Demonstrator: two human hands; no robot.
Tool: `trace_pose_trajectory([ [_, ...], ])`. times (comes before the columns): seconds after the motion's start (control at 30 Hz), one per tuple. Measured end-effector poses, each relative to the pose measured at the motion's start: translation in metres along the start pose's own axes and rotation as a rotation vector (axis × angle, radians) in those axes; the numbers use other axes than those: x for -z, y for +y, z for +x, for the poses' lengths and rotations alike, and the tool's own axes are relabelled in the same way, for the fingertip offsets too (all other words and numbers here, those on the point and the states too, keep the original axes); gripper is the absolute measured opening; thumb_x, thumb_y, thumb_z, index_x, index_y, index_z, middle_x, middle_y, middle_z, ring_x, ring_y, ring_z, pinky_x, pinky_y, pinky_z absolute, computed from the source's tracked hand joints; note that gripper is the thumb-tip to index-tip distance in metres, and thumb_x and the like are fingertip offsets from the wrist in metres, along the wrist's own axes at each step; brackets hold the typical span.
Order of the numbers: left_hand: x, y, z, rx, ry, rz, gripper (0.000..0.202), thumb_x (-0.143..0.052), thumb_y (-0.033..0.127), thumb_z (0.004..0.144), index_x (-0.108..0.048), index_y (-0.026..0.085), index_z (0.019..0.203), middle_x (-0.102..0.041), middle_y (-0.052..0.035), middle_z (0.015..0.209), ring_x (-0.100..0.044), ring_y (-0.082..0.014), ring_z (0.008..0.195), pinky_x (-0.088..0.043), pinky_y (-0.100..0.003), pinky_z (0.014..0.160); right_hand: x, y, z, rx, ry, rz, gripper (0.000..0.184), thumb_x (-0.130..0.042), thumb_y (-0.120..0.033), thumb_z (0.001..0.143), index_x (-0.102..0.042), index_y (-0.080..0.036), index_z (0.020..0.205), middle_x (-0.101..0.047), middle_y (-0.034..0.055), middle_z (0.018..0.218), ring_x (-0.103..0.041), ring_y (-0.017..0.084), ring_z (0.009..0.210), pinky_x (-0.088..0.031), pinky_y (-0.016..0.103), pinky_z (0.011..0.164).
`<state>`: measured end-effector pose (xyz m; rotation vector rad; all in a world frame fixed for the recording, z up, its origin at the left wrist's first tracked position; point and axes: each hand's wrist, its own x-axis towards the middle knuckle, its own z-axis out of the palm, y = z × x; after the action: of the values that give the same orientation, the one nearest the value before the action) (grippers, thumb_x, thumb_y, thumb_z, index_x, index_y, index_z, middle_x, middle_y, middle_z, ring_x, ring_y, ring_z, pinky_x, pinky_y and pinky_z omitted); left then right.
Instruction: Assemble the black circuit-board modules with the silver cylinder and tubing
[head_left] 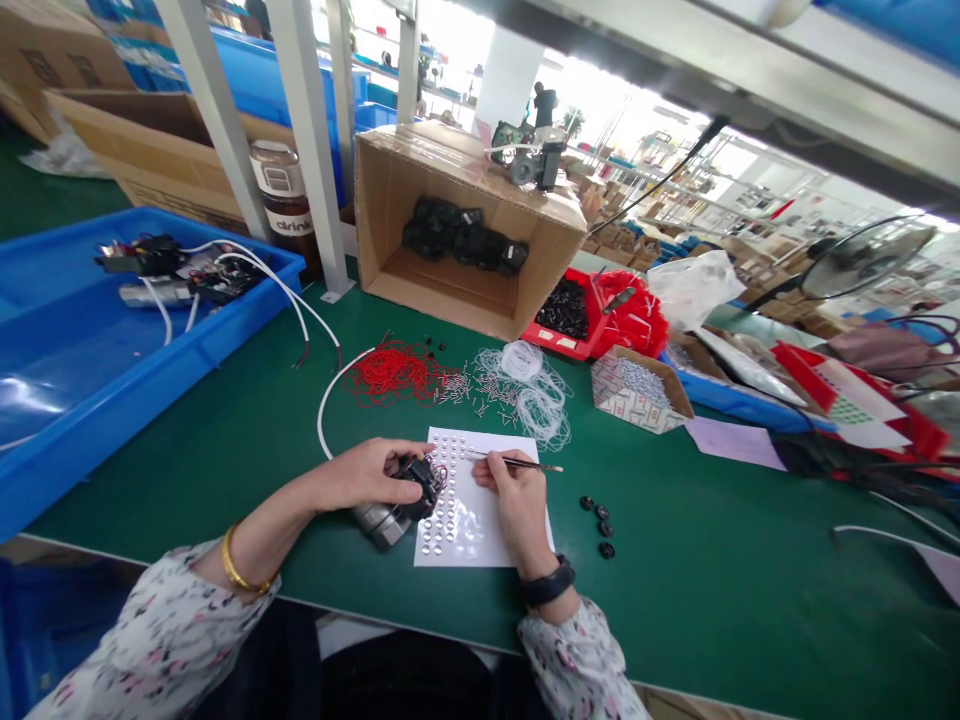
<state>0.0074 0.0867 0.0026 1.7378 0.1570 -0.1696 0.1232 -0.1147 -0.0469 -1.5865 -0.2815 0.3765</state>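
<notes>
My left hand [367, 475] is closed on a small black device with a silver cylinder [384, 522] and thin red wires, held over the left side of a white sheet. A white cable [324, 415] curves up from behind that hand. My right hand [514, 495] pinches slim dark tweezers [529, 463], whose tip points left over the sheet. The white sheet [487, 540] lies flat and carries rows of small round clear stickers or dots. Just beyond it are a tangle of red wire [397, 372], scattered small metal pins [491, 392] and coiled white tubing or wire [536, 385].
A blue tray [142, 400] with similar devices stands at left. Behind are an open cardboard box [382, 240] with black parts and a red bin [559, 345]. A small carton of screws [637, 390] sits right. Several black round parts [606, 528] lie near my right hand.
</notes>
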Motion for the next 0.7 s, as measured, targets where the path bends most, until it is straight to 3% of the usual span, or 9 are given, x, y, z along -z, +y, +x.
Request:
trace_pose_trajectory([
  [0.17,0.0,0.0,0.0,0.014,-0.056,-0.059,0.062,-0.066,0.039,0.068,-0.051,0.016,0.124,-0.064,-0.0056,0.106,-0.058,-0.0254,0.098,-0.045,-0.033,0.086,-0.001,-0.002,0.0,-0.025,0.02,0.037,0.032,-0.064,-0.043,0.079,-0.054,-0.013,0.085,-0.068,0.0082,0.071,-0.066,0.021,0.066,-0.055,0.032,0.064],
  [0.27,-0.001,-0.002,0.001,0.018,-0.066,-0.121,0.059,-0.068,0.04,0.065,-0.054,0.013,0.116,-0.064,-0.0071,0.105,-0.059,-0.0251,0.096,-0.046,-0.033,0.085,-0.002,-0.002,0.0,-0.033,0.039,0.077,0.033,-0.068,-0.042,0.076,-0.051,-0.015,0.085,-0.067,0.0064,0.068,-0.066,0.02,0.063,-0.055,0.031,0.063],
  [0.4,-0.002,0.002,0.0,0.002,0.087,-0.143,0.053,-0.069,0.045,0.062,-0.057,0.012,0.101,-0.065,-0.0067,0.094,-0.061,-0.0244,0.087,-0.048,-0.032,0.078,-0.001,-0.001,-0.001,-0.033,0.04,0.137,0.034,-0.071,-0.041,0.073,-0.05,-0.015,0.082,-0.068,0.0077,0.068,-0.066,0.02,0.063,-0.055,0.029,0.061],
  [0.57,-0.014,0.021,0.001,-0.139,0.298,-0.002,0.063,-0.077,0.036,0.059,-0.049,0.017,0.113,-0.062,-0.0051,0.104,-0.059,-0.0233,0.093,-0.046,-0.032,0.084,0.007,-0.008,0.001,-0.147,0.09,0.355,0.042,-0.08,-0.038,0.062,-0.053,-0.014,0.082,-0.069,0.0122,0.074,-0.067,0.021,0.064,-0.055,0.024,0.055],
  [0.7,-0.031,0.025,0.01,-0.229,0.395,0.037,0.07,-0.082,0.023,0.056,-0.046,0.022,0.116,-0.059,-0.0015,0.107,-0.057,-0.0198,0.096,-0.044,-0.029,0.087,0.019,-0.027,0.0,-0.256,0.091,0.592,0.047,-0.087,-0.033,0.054,-0.055,-0.014,0.082,-0.07,0.0143,0.081,-0.068,0.022,0.069,-0.056,0.022,0.054],
])
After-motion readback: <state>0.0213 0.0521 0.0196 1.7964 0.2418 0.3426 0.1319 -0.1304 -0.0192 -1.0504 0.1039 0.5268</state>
